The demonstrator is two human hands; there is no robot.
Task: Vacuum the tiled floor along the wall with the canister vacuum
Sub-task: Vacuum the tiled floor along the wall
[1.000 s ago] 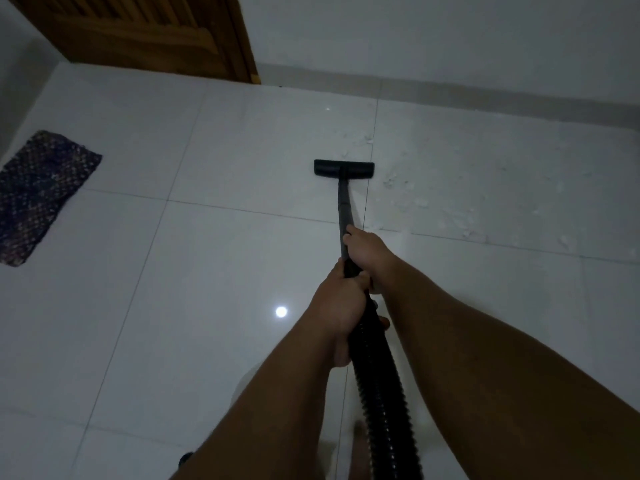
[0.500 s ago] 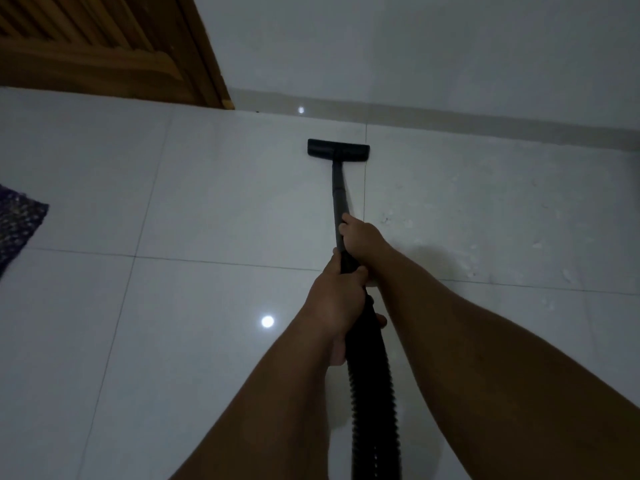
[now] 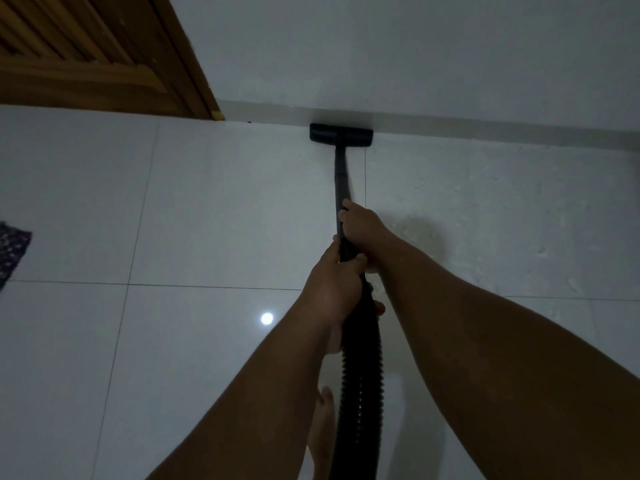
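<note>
- Nozzle (image 3: 341,134) sits flat on the tiled floor (image 3: 207,209), pressed right up against the baseboard (image 3: 485,131) of the wall (image 3: 415,53).
- Right hand (image 3: 362,221) is clenched around the black wand (image 3: 341,181), farther forward.
- Left hand (image 3: 334,289) grasps the ribbed hose (image 3: 362,386) just behind it.
- Wooden door (image 3: 86,53) stands at upper left; a patterned mat (image 3: 12,247) lies at the left edge.
- Pale dust specks (image 3: 540,252) lie on the tiles to the right.

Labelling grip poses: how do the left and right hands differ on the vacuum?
The right hand sits further forward on the smooth rigid wand; the left hand sits nearer the body, where the ribbed hose begins. The right arm comes in from the right, the left from below. Both are closed around the vacuum.
</note>
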